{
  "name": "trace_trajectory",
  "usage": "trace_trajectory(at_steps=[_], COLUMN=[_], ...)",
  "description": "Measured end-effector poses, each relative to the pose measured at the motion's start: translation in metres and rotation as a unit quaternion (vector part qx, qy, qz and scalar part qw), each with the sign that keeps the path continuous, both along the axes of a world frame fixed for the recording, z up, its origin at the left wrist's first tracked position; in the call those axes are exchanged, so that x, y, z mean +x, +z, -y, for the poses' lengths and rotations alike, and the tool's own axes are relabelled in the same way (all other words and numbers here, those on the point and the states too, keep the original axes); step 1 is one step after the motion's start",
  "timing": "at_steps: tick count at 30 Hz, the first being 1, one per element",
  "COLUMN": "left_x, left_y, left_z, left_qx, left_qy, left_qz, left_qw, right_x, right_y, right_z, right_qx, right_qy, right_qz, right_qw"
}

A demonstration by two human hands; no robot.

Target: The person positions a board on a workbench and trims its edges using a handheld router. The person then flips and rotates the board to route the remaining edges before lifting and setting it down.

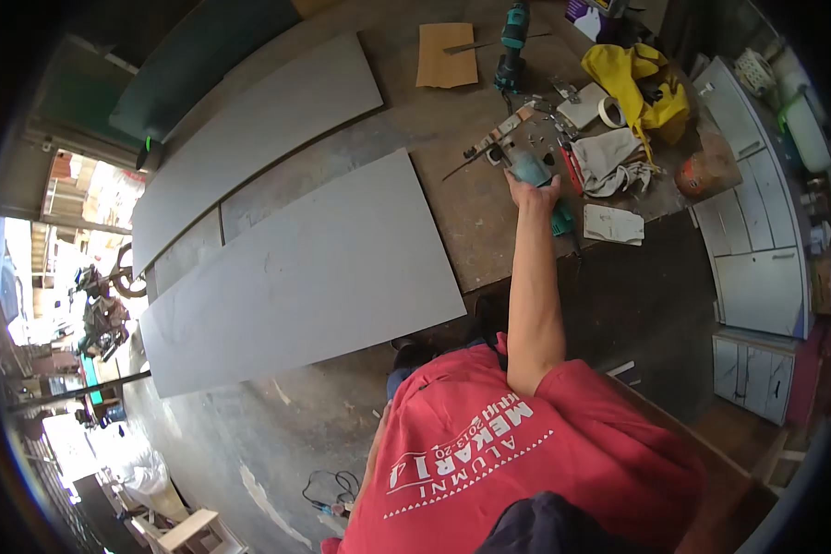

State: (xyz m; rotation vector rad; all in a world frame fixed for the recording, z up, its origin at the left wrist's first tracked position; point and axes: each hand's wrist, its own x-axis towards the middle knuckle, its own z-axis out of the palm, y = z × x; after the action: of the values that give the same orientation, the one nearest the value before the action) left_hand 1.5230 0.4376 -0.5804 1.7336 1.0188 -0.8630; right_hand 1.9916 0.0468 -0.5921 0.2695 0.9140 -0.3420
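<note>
My right hand reaches across the workbench with its fingers wrapped round a teal power tool. At the tool's far end there is a wooden and metal fitting with a thin rod; its exact kind is unclear. Close to the hand lie red-handled pliers, pale work gloves and a small stack of white pieces. Only a strip of my left forearm shows beside the red shirt; the left hand itself is hidden.
Two grey panels lie across the left side. A teal cordless drill, brown sandpaper-like sheet, tape roll, yellow cloth and orange can stand farther back. Cabinets line the right; a corded tool lies below left.
</note>
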Motion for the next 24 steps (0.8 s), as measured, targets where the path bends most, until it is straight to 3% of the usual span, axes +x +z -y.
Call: trace_trajectory(at_steps=[7, 13, 15, 18, 24], left_x=[-0.036, -0.048, -0.045, -0.033, 0.009], left_y=[0.018, 0.029, 0.033, 0.042, 0.104], left_z=[0.029, 0.045, 0.047, 0.047, 0.037], left_qx=[0.039, 0.049, 0.049, 0.044, 0.064], left_qy=[0.023, 0.03, 0.028, 0.015, -0.06], left_qz=[-0.065, -0.105, -0.114, -0.122, 0.036], left_qw=[0.997, 0.993, 0.992, 0.991, 0.996], right_x=[0.028, 0.014, 0.008, 0.001, -0.012], right_y=[-0.011, -0.004, -0.002, -0.003, -0.014], right_z=[-0.008, -0.03, -0.04, -0.048, -0.031], right_qx=[0.075, 0.037, -0.06, -0.08, -0.11], right_qy=[0.019, -0.004, -0.008, -0.006, -0.036], right_qz=[-0.048, -0.031, -0.007, 0.023, 0.086], right_qw=[0.996, 0.999, 0.998, 0.997, 0.99])
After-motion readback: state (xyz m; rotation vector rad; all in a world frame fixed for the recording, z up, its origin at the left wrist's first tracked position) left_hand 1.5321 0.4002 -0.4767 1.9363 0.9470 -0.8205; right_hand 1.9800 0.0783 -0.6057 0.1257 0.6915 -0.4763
